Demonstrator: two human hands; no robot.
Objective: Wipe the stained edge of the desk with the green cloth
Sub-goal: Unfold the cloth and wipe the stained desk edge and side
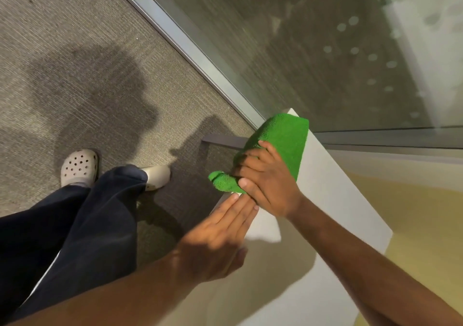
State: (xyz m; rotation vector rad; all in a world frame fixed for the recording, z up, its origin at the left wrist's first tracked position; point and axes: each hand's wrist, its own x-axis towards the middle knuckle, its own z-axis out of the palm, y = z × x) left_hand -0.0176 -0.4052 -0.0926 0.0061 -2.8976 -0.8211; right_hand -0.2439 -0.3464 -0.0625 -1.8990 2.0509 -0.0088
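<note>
The right hand (268, 182) presses the green cloth (280, 145) over the desk (333, 200) edge — fingers curled, apparently gripping its folds. Just below, the left hand (220, 235) lies flat — fingers extended together, touching the same edge.

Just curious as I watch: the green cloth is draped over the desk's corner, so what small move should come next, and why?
Probably slide the right hand and its green cloth along the desk edge toward the flat left hand. The cloth covers only the far corner, and the edge nearer the person lies uncovered. Any stain is too faint to see.
</note>
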